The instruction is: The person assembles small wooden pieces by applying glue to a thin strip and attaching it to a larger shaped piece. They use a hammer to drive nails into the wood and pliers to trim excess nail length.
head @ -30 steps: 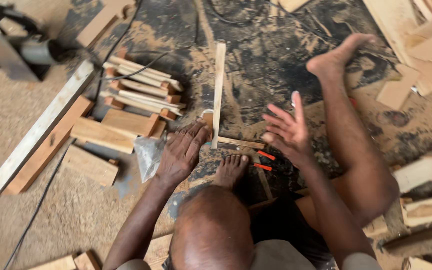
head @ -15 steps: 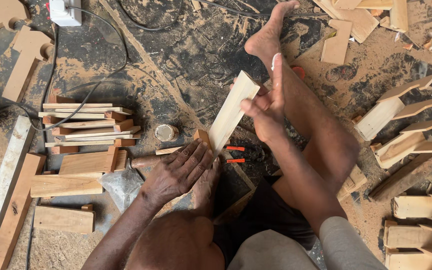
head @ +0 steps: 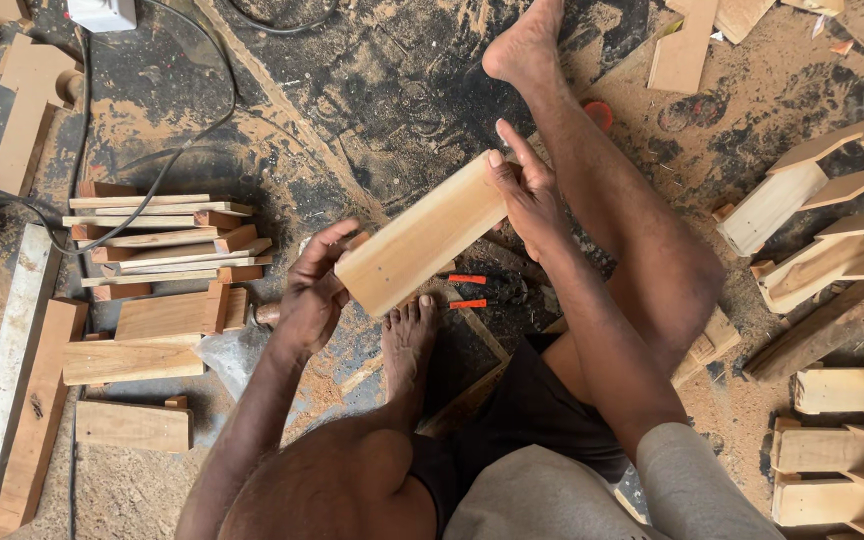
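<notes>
I sit on a sawdust-covered floor and hold a pale rectangular wooden board (head: 422, 238) between both hands, tilted up to the right. My left hand (head: 314, 292) grips its lower left end. My right hand (head: 524, 190) holds its upper right end, fingers extended along the edge. The board's flat face points up and shows small holes near the lower end. Under the board lie two short orange strips (head: 467, 291), beside my left foot (head: 409, 338). My right leg stretches away to the upper middle, foot (head: 524, 42) on the dark floor.
A stack of wooden slats and blocks (head: 162, 250) lies to the left, with long planks (head: 12, 370) at the far left. Assembled wooden parts (head: 822, 230) line the right side. A black cable (head: 152, 170) runs from a white box (head: 102, 12).
The board has been raised off the floor and turned so its broad face points up. My left hand left the floor and took the board's lower end. The view shifted.
</notes>
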`<move>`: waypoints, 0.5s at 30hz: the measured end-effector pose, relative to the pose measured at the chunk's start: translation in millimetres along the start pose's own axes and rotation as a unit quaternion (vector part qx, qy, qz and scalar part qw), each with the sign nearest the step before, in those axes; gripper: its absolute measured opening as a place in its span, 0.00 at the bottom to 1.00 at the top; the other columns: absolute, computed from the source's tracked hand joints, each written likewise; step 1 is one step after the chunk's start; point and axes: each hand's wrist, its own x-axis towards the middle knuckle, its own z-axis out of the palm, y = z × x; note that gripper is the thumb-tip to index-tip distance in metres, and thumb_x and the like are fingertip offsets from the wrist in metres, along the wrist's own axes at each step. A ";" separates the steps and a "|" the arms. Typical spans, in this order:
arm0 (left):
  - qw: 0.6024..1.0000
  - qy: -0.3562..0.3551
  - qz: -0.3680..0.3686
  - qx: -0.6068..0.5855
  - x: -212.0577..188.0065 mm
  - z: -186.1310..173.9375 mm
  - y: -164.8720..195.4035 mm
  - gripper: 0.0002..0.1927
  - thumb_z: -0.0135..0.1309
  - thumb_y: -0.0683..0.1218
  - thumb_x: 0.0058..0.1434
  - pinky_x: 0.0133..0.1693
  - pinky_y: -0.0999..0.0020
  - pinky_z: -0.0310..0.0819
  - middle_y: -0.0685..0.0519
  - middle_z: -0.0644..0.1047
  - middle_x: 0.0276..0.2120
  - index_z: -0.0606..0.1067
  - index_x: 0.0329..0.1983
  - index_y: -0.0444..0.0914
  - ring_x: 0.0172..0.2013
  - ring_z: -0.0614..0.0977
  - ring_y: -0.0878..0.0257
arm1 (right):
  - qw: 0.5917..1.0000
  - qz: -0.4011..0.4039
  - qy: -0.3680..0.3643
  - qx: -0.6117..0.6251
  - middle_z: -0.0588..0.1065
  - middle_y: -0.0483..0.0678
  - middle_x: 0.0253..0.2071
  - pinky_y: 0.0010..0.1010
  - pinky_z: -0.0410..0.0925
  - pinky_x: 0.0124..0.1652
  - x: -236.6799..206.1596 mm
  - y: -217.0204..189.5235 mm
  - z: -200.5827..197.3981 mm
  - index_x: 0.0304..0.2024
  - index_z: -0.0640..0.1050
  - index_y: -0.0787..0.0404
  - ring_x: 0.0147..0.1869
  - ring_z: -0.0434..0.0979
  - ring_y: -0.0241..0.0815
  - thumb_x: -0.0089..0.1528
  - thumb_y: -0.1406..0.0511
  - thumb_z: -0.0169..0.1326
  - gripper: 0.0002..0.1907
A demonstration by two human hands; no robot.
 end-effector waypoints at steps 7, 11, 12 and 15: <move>0.992 -0.001 0.050 0.119 19.7 4.8 -32.9 0.44 0.51 0.26 0.55 0.45 0.66 0.88 0.49 0.66 0.67 0.61 0.72 0.51 0.55 0.80 0.55 | 0.995 0.061 0.049 0.064 0.76 0.46 0.56 0.22 0.75 0.21 13.5 28.0 -7.2 0.78 0.46 0.55 0.42 0.82 0.35 0.67 0.67 0.52 0.43; 0.939 0.059 0.093 0.325 36.1 -3.6 -63.3 0.35 0.58 0.30 0.57 0.50 0.63 0.84 0.45 0.71 0.65 0.68 0.66 0.46 0.57 0.82 0.53 | 0.987 0.107 0.060 0.103 0.80 0.52 0.52 0.23 0.75 0.21 25.7 39.7 0.2 0.78 0.43 0.57 0.40 0.83 0.38 0.66 0.64 0.55 0.46; 0.976 0.080 0.061 0.194 39.8 -6.3 -71.1 0.31 0.60 0.32 0.60 0.52 0.60 0.84 0.46 0.71 0.65 0.69 0.65 0.42 0.58 0.81 0.54 | 0.985 0.119 0.068 0.110 0.80 0.53 0.51 0.24 0.75 0.21 30.4 42.7 2.0 0.78 0.43 0.57 0.39 0.83 0.39 0.65 0.63 0.56 0.47; 0.990 0.123 0.018 0.066 46.6 -14.2 -89.4 0.27 0.66 0.39 0.62 0.56 0.54 0.84 0.47 0.74 0.61 0.70 0.62 0.37 0.59 0.80 0.56 | 0.985 0.129 0.049 0.102 0.79 0.56 0.50 0.29 0.79 0.29 41.8 55.2 10.3 0.79 0.42 0.57 0.37 0.80 0.43 0.66 0.55 0.58 0.50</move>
